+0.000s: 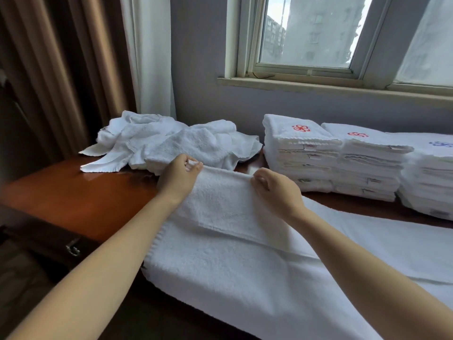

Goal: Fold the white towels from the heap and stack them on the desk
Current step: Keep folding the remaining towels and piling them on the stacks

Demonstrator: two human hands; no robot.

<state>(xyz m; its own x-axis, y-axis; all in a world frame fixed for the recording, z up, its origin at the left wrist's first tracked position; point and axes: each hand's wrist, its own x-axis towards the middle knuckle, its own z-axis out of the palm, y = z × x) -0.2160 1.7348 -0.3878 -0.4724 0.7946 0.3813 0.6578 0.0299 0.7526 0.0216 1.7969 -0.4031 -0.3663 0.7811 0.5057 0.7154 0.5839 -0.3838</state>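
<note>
A small white towel (220, 204) lies folded over in front of me, on a larger white cloth (245, 278) spread across the desk. My left hand (179, 177) pinches the towel's far left corner. My right hand (277, 190) pinches its far right corner. Behind them the heap of loose white towels (171, 141) sits at the back left of the brown desk (73, 192). Three stacks of folded towels stand at the right: two with red emblems (301, 153) (367, 165) and one with a blue emblem (434, 175).
A grey wall and a window (318, 45) rise behind the desk, with brown and white curtains (98, 69) at the left. A drawer handle (73, 249) shows on the desk's front left. Bare desk surface lies left of the towel.
</note>
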